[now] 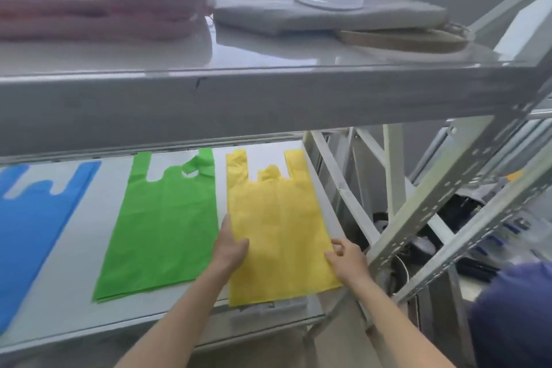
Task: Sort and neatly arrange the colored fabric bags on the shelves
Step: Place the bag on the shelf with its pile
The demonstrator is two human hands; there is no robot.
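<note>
Both hands rest on the yellow bag (277,218), which lies flat at the right end of the lower shelf (74,302), its handles pointing toward the back and its front edge hanging slightly over the shelf's lip. On that bag's left edge lies the left hand (230,248), fingers straight and pressed together along the border, thumb on top of the fabric. At the right edge, near the front corner, the right hand (348,260) has its fingers curled, thumb and fingertips pinching the fabric's border. Just beside the yellow bag, to its left, lies a green bag (161,227), flat, with one handle folded over; a narrow strip of shelf shows between them. Farther left, apart from the green one, a blue bag (27,224) lies partly out of view. On the upper shelf (268,95) sit folded pink fabric (98,9) and pale grey fabric (313,6), both blurred.
</note>
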